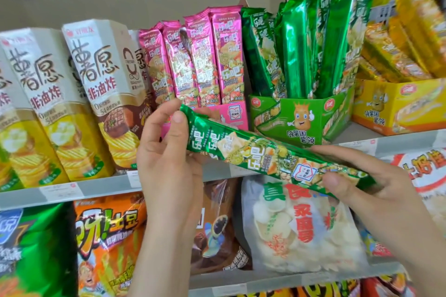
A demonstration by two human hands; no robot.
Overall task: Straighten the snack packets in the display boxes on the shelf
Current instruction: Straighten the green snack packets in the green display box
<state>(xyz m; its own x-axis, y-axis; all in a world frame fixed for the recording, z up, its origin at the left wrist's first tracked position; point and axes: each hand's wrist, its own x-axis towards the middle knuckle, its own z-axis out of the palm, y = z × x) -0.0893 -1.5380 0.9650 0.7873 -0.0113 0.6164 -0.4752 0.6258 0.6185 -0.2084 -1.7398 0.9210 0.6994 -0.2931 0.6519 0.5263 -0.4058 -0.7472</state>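
Observation:
A long green snack packet point(265, 152) lies almost level in front of the shelf, held at both ends. My left hand point(169, 152) grips its left end with thumb on top. My right hand point(366, 181) pinches its right end. Behind it on the shelf stands the green display box point(299, 118) with several green packets point(304, 41) upright and leaning at different angles. To its left is the pink display box point(231, 116) with pink packets point(200, 55) standing in a row.
A yellow display box point(398, 106) with yellow packets stands at the right. Tall cream chip cartons point(48, 103) fill the shelf's left side. The shelf edge point(72, 190) carries price tags. Below hang bagged snacks point(301, 224).

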